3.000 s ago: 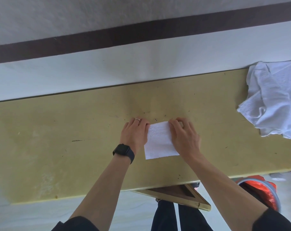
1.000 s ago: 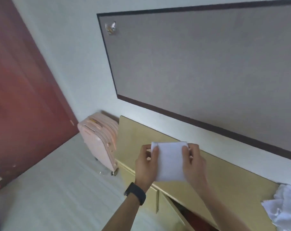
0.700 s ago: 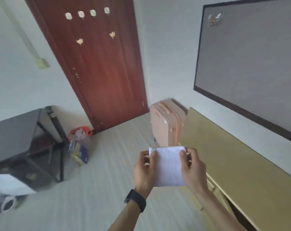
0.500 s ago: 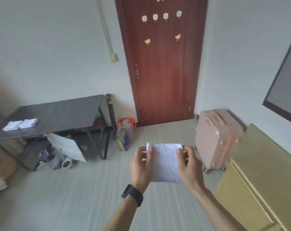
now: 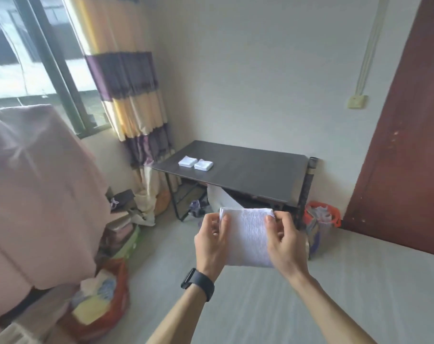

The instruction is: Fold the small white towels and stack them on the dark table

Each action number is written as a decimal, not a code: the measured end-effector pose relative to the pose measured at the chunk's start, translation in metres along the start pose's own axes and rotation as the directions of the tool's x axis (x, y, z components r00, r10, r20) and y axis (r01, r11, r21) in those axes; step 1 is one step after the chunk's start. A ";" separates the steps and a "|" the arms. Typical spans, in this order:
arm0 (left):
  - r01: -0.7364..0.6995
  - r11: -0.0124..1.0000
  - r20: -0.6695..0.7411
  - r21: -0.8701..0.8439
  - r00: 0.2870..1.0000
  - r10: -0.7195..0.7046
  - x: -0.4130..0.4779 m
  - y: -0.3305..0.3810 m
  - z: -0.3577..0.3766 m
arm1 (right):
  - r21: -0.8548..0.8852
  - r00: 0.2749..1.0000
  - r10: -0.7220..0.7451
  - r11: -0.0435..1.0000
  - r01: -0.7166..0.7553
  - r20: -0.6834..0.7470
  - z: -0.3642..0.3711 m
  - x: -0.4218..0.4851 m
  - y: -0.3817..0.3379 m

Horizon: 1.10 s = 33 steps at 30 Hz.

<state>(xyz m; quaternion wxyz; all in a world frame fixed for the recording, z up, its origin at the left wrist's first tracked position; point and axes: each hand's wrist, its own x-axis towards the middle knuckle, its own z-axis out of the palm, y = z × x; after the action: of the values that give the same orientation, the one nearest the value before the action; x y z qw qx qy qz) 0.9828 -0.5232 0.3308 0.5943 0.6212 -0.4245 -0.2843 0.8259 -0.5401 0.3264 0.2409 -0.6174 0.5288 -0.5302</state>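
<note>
Now the view had swung round vs 0.5 s ago: dark table straight ahead, two towel stacks near its left end. Left hand & right hand each pinched a side of the folded towel, in mid-air, well short of the table.

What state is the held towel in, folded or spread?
Folded: the towel is a compact rectangle pinched between the left hand and right hand.
</note>
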 end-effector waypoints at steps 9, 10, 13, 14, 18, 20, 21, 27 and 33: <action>0.016 0.998 -0.100 0.061 0.995 -0.010 0.185 -0.049 -0.066 | 0.078 0.994 0.012 0.997 -0.021 0.109 0.183 0.110 -0.009; 0.023 0.998 -0.106 0.065 0.994 -0.016 0.205 -0.055 -0.067 | 0.080 0.993 0.015 0.996 -0.025 0.117 0.201 0.126 -0.004; 0.046 0.997 -0.140 0.058 0.989 -0.037 0.270 -0.072 -0.067 | 0.079 0.991 0.013 0.997 -0.024 0.135 0.257 0.177 0.012; 0.056 0.997 -0.151 0.059 0.987 -0.047 0.292 -0.078 -0.066 | 0.081 0.989 0.010 0.996 -0.022 0.146 0.275 0.195 0.018; 0.102 0.991 -0.181 0.092 0.980 -0.084 0.377 -0.102 -0.063 | 0.095 0.982 0.035 0.994 -0.054 0.188 0.341 0.260 0.038; 0.121 0.987 -0.191 0.104 0.977 -0.100 0.417 -0.112 -0.062 | 0.095 0.978 0.049 0.993 -0.070 0.204 0.373 0.290 0.047; 0.127 0.986 -0.195 0.106 0.975 -0.104 0.438 -0.117 -0.062 | 0.094 0.975 0.058 0.992 -0.080 0.215 0.388 0.303 0.051; 0.176 0.976 -0.175 0.128 0.973 -0.152 0.561 -0.160 -0.061 | 0.049 0.962 0.118 0.990 -0.134 0.246 0.486 0.384 0.085; 0.209 0.971 -0.102 0.113 0.975 -0.198 0.698 -0.210 -0.062 | 0.007 0.958 0.186 0.981 -0.192 0.216 0.591 0.466 0.113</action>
<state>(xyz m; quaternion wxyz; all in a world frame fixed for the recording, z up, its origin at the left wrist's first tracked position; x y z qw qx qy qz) 1.4100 -1.1104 0.2391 0.5410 0.7092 -0.3481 -0.2886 1.2618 -1.1555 0.2260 0.3550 -0.6142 0.5488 -0.4423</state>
